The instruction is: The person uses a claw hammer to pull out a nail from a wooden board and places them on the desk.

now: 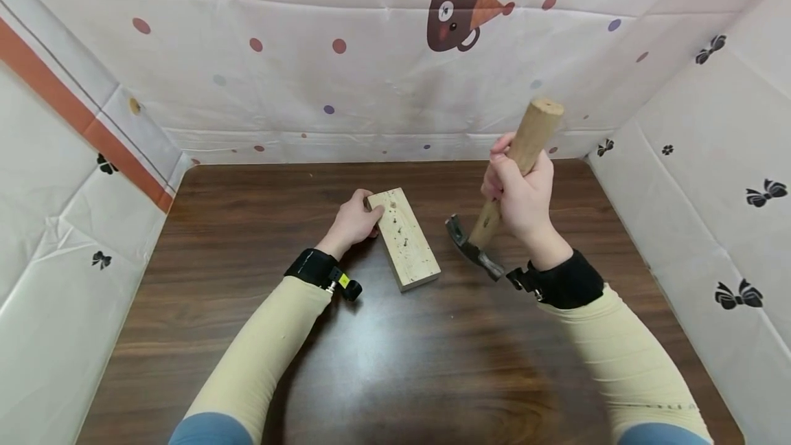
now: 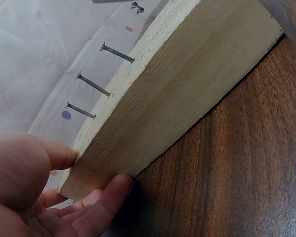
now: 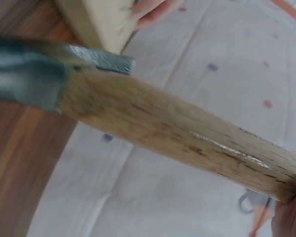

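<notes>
Your left grip (image 1: 353, 220) pinches block (image 1: 406, 242) at far end; right grip (image 1: 524, 189) holds hammer (image 1: 486, 223), right of block. Nails (image 2: 93, 85) stand up from block.

A wooden block (image 1: 406, 242) lies mid-frame on the table (image 1: 395, 376), nails (image 2: 94, 85) in its top, the left hand (image 1: 352, 218) at its upper-left end, a claw hammer (image 1: 487, 222) in the right hand (image 1: 524, 191) to its right.

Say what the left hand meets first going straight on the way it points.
The wooden block: the left hand grips its far end, so there's no free gap. Past that, probably the bear-printed backdrop, though depth is unclear.
</notes>
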The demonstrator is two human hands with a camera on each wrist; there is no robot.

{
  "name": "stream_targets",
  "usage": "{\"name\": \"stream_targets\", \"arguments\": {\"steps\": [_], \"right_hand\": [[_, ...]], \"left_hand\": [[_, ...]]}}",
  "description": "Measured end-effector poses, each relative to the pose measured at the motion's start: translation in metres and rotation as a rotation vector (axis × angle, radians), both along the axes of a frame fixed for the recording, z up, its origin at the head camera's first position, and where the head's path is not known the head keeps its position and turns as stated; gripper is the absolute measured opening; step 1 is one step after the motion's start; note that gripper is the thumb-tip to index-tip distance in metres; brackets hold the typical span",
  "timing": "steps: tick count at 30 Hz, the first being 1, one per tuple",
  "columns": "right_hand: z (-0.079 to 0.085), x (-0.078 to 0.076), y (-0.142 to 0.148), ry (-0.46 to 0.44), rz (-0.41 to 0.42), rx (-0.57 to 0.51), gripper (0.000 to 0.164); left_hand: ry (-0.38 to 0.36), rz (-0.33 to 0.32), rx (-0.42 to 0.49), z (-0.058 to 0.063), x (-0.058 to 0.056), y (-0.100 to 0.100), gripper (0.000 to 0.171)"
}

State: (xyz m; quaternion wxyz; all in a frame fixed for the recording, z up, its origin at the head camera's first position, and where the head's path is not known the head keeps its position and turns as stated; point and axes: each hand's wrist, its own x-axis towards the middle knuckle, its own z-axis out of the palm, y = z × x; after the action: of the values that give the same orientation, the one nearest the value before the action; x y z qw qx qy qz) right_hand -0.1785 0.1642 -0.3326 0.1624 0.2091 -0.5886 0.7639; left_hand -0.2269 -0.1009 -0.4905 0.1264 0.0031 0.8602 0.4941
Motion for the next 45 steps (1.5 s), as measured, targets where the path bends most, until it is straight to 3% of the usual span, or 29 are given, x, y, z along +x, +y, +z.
{"name": "stream_targets", "arguments": {"steps": [4,10,19,29,45], "right_hand": [[0.012,0.004,-0.019,-0.136,0.037,0.023,0.012],[0.023,0.005,-0.052,-0.288,0.092,0.167,0.007],[0.018,-0.016,-0.09,-0.425,0.118,0.278,0.008],[0.006,-0.038,-0.107,-0.459,0.07,0.443,0.014],[-0.002,-0.057,-0.113,-0.491,0.021,0.447,0.021]], "left_hand": [[0.001,-0.007,0.007,0.003,0.002,0.0,0.052],[-0.008,-0.009,0.011,0.003,0.003,-0.002,0.053],[0.0,-0.012,-0.008,0.001,0.001,-0.006,0.052],[-0.008,-0.019,-0.006,0.0,0.001,-0.006,0.049],[-0.005,-0.018,-0.026,0.003,0.0,-0.003,0.051]]}}
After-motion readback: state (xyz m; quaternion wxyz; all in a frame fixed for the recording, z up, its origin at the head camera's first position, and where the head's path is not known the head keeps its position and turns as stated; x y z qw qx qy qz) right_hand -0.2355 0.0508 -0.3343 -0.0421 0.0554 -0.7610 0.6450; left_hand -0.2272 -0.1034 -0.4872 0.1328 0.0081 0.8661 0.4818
